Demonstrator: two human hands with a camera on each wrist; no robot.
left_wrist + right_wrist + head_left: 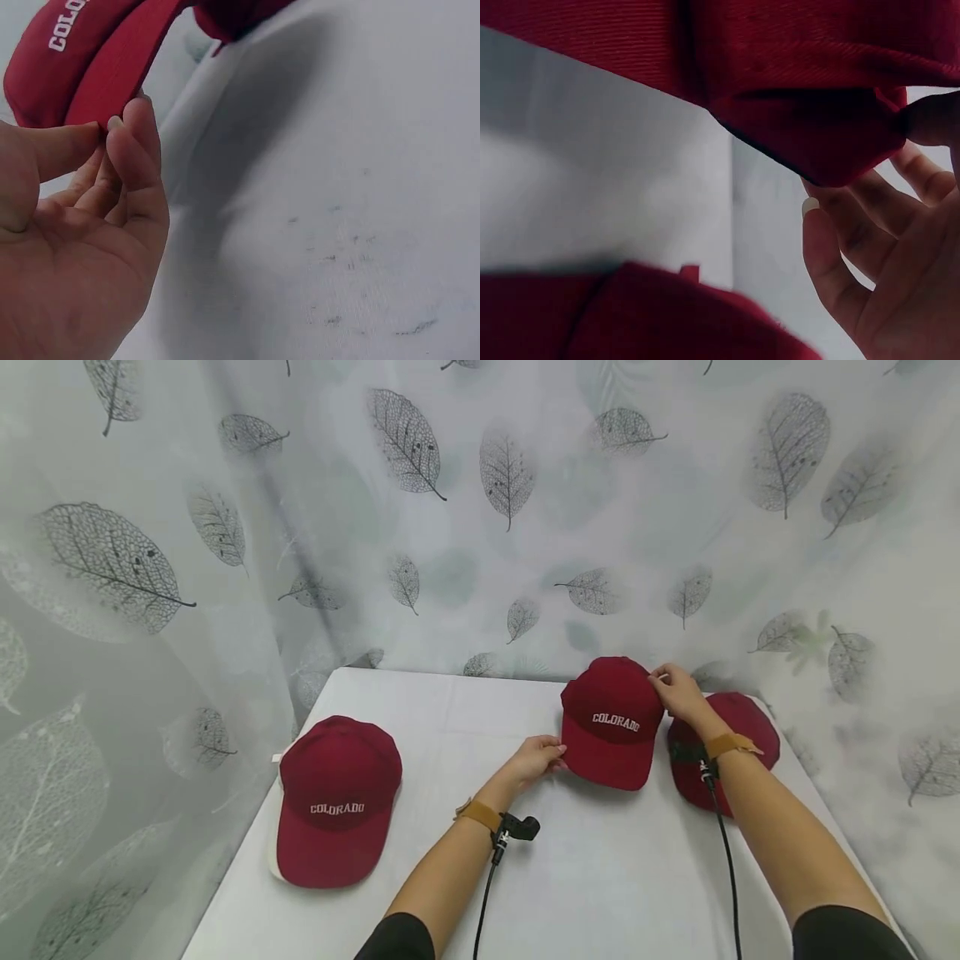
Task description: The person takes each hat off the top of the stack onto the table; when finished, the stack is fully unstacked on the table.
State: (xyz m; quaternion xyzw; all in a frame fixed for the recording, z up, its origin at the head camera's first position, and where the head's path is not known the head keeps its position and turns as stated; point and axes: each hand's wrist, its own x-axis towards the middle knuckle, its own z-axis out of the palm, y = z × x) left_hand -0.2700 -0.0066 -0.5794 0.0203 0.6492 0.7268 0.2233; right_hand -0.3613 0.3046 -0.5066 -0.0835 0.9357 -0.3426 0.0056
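Observation:
A dark red baseball cap (611, 718) with white COLORADO lettering is held up between both hands, its brim pointing toward the person. My left hand (538, 758) pinches the brim's left edge between thumb and fingers; the left wrist view shows this grip on the brim (124, 71) close up. My right hand (678, 693) pinches the crown's right side, and in the right wrist view the thumb presses into the folded cloth (817, 131). Under the right forearm, a second red cap (723, 735) lies on the table, partly hidden by the wrist.
On the left of the white table (465, 860) lies another red COLORADO cap (337, 802), with a pale edge showing beneath it. A leaf-patterned curtain (465, 527) hangs behind and at the sides. Black cables (727, 860) run from both wrist cameras toward the person.

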